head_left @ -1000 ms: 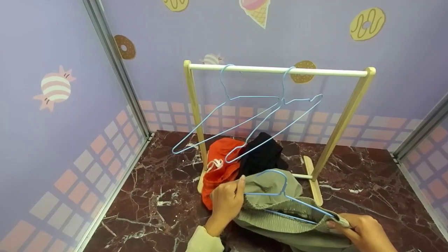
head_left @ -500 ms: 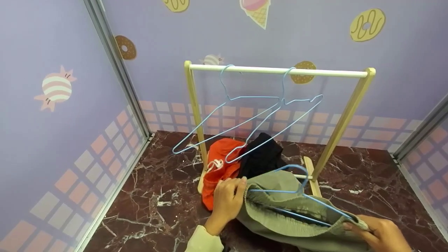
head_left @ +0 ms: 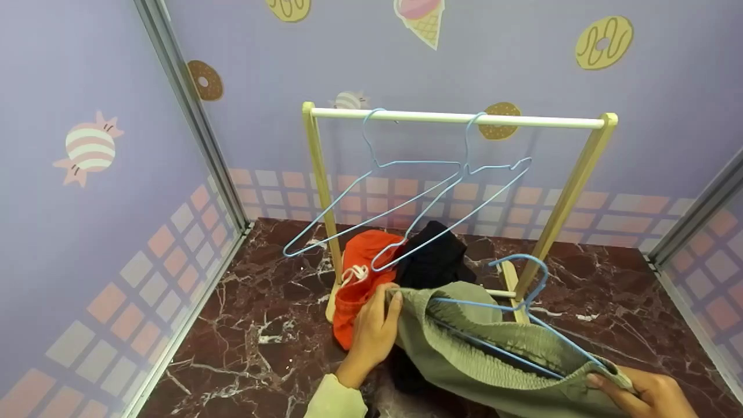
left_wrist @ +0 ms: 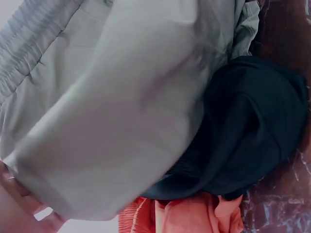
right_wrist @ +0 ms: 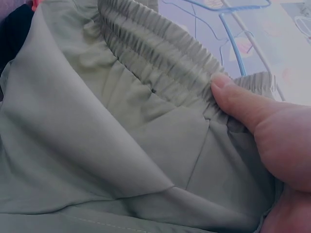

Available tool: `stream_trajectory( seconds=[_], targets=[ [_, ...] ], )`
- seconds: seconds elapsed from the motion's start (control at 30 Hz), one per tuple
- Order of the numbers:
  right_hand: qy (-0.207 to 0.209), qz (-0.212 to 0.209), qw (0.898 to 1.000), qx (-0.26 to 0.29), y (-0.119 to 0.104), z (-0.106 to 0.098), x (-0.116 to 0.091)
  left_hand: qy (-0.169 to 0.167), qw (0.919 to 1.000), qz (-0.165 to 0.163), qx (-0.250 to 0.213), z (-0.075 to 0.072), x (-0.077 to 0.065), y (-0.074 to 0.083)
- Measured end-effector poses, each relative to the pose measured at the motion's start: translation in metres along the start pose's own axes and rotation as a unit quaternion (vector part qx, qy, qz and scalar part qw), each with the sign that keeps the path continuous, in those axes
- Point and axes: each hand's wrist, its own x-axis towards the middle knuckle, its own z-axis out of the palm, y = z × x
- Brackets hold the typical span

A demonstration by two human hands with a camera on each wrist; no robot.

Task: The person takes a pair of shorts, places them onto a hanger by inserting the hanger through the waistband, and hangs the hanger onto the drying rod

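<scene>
Grey-green elastic-waisted pants (head_left: pixel 421 339) hang between both hands, their waistband stretched into a wide opening. My left hand (head_left: pixel 374 328) grips the waistband's left end, thumb uppermost. At the other end my right hand (head_left: pixel 653 392) pinches the waistband, close to the tip of a blue wire hanger (head_left: pixel 544 276). The hanger lies across the opening, its lower bar inside the waist and its hook standing out above. In the right wrist view, the thumb presses on the gathered waistband (right_wrist: pixel 160 53). The hanger's left end is hidden by cloth.
A wooden rack (head_left: pixel 572 215) with a white rail (head_left: pixel 429 117) stands behind, holding two blue hangers (head_left: pixel 342 197). Orange shorts (head_left: pixel 363 255) with a white drawstring and a black garment (head_left: pixel 435 255) lie on the marbled floor (head_left: pixel 232 348). Patterned walls enclose the space.
The hanger and my right hand have moved to the right, and the waistband has been drawn wider. My left hand has shifted slightly up at its end of the waistband.
</scene>
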Motion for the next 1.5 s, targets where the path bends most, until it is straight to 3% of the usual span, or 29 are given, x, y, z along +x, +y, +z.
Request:
stream_trajectory(
  seconds=[0.2,0.4,0.5,0.67,0.9,1.07,1.17,1.3,1.5],
  targets=[
    [-0.014,0.066,0.998,-0.006,-0.001,-0.008,-0.002,-0.070,0.9970,-0.033,-0.005,0.002,-0.004,-0.005],
    [0.044,0.068,0.997,-0.006,-0.005,-0.012,-0.006,-0.101,0.9939,-0.044,-0.004,0.006,-0.007,-0.008],
    [0.066,0.092,0.994,-0.006,-0.007,-0.016,-0.007,-0.104,0.9938,-0.038,-0.012,0.008,-0.008,-0.010],
    [0.092,0.158,0.983,-0.002,-0.006,-0.027,-0.005,-0.114,0.9927,-0.021,-0.033,0.012,-0.011,-0.013],
    [0.206,0.144,0.962,0.104,-0.006,-0.030,0.003,-0.147,0.9881,-0.041,-0.020,0.015,-0.015,-0.017],
    [0.237,0.168,0.951,0.105,-0.009,-0.032,0.005,-0.156,0.9868,-0.044,-0.003,0.018,-0.016,-0.020],
    [0.229,0.203,0.947,0.099,-0.010,-0.035,0.007,-0.162,0.9861,-0.035,0.013,0.020,-0.017,-0.023],
    [0.179,0.241,0.951,0.067,-0.012,-0.039,0.011,-0.187,0.9812,-0.030,0.037,0.021,-0.019,-0.024],
    [0.146,0.233,0.961,0.042,-0.015,-0.041,0.022,-0.223,0.9718,-0.029,0.070,0.022,-0.022,-0.025]
  ],
)
